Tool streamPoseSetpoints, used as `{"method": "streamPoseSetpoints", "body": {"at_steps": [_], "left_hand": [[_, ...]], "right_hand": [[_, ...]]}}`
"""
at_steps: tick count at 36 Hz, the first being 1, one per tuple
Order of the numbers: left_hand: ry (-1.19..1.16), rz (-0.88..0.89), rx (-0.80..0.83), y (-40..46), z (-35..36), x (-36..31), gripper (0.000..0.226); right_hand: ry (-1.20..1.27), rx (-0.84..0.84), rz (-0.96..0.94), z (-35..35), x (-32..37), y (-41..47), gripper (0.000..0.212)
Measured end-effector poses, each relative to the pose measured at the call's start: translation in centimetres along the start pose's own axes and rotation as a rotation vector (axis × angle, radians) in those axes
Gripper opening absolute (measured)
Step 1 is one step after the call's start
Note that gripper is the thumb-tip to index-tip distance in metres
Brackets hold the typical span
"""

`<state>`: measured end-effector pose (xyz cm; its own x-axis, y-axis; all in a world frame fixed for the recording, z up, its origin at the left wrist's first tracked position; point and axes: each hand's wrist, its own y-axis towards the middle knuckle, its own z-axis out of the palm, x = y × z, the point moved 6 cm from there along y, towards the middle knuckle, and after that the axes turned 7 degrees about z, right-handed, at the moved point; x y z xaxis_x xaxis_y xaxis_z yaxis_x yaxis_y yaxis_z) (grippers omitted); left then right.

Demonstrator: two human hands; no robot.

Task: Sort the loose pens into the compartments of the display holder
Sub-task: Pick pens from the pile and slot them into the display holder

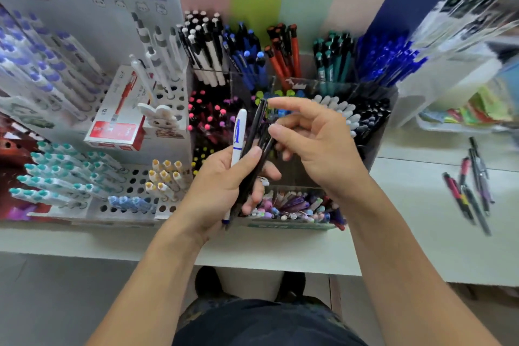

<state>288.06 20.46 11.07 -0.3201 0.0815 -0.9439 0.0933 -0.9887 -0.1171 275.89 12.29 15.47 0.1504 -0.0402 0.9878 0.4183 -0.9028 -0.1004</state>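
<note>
Several pens (247,154) sit bunched in our left hand (224,185) over the display holder (373,126), right hand (311,143) loosely curled and pinching one black one out, so next it probably needs the matching compartment, with more loose pens (471,185) waiting on the bench (415,233).

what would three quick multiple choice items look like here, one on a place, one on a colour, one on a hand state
1. Where do the loose pens lie?
A. on the shelf to the person's right
B. on the floor
C. on the red box

2. What colour is the print on the white pen?
A. green
B. blue
C. orange

3. What is the left hand doing?
A. resting flat
B. pointing
C. gripping pens

Key: 1 A, they lie on the white surface at right. 2 B, blue marks show. 3 C, fingers curl round the white pen and dark pens.
</note>
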Motion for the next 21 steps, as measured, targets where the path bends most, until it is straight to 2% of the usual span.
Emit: {"method": "streamPoseSetpoints", "body": {"at_steps": [5, 11, 16, 21], "left_hand": [[0.008, -0.038, 0.098, 0.1, 0.4, 0.2, 0.026], [-0.018, -0.102, 0.15, 0.0, 1.9, 0.8, 0.032], [0.039, -0.162, 0.147, -0.3, 4.3, 3.4, 0.036], [0.052, -0.169, 0.195, 0.0, 5.5, 3.3, 0.027]], "right_hand": [[0.035, -0.14, -0.067, -3.1, 1.0, 0.2, 0.028], [0.033, -0.022, 0.003, -2.0, 0.4, -0.5, 0.022], [-0.086, -0.102, 0.035, -3.5, -1.8, -1.5, 0.029], [-0.135, -0.083, 0.042, -4.7, -2.1, -2.2, 0.03]]}}
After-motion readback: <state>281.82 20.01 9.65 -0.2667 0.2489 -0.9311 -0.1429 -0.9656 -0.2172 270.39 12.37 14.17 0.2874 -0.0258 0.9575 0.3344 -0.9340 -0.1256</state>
